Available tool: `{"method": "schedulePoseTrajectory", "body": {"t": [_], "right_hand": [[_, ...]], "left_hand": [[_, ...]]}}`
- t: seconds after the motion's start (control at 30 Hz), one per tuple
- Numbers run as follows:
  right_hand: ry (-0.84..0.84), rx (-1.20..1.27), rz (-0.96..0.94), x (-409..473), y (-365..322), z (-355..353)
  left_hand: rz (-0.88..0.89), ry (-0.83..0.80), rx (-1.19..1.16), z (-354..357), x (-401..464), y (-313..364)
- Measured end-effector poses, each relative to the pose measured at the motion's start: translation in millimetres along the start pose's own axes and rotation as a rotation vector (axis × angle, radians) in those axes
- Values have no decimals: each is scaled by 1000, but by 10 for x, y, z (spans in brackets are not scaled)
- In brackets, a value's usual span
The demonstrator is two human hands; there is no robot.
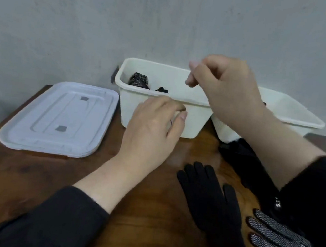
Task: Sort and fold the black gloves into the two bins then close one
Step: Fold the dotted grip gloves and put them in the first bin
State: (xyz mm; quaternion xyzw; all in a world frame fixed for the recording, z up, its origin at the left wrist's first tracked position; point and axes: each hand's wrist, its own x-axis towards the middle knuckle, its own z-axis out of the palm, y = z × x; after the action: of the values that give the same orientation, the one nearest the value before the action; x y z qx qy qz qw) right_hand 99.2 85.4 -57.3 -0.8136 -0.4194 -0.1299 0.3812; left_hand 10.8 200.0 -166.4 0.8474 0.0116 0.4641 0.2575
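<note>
Two white bins stand against the wall: the left bin (190, 118) holds folded black gloves (139, 80), and the right bin (292, 111) is partly hidden behind my right arm. My right hand (224, 87) hovers over the gap between the bins, fingers loosely curled, holding nothing. In front of the left bin, my left hand (153, 126) hangs with curled fingers, empty. A plain black glove (210, 200) lies flat on the table. A dotted-grip glove (282, 244) lies at the lower right. More dark gloves (243, 158) sit beneath my right forearm.
A white lid (58, 118) lies flat on the brown wooden table (144, 212), left of the bins. A grey wall rises directly behind the bins. The table's left edge runs near the lid.
</note>
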Motion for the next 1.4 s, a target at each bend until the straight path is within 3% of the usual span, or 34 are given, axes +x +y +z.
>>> {"method": "schedulePoseTrajectory", "body": {"t": [0.13,0.23,0.4,0.6,0.7,0.8,0.93,1.0,1.2,1.3,1.4], "right_hand": [[-70,-10,125,-1258,428,-172],[-181,-180,154,-2066,734,-59],[-334,-314,108,-2608,915,101],[-355,-161,70,-2602,765,-92],[-284,-148,23,-2656,788,-319],[-253,-182,6,-2743,938,-732],[-415,-333,30,-3035,1302,-1312],[-461,-454,30,-3208,1471,-1448],[-265,-445,63,-3355,1586,-1369],[-210,-313,187,-3224,1393,-1335],[-302,-39,410,-2959,1173,-1375]], "left_hand": [[-90,-297,-15,367,-567,322],[-133,-492,110,484,-850,516],[-215,-792,331,514,-1061,661],[-344,-708,394,447,-1098,608],[-241,-594,283,339,-1182,767],[-136,-702,172,231,-1290,1055],[-47,-893,207,244,-1399,1181],[-55,-899,189,265,-1399,1155],[-53,-827,184,273,-1408,1124],[-55,-729,140,217,-1388,1211],[-182,-685,-36,196,-1270,1405]]}}
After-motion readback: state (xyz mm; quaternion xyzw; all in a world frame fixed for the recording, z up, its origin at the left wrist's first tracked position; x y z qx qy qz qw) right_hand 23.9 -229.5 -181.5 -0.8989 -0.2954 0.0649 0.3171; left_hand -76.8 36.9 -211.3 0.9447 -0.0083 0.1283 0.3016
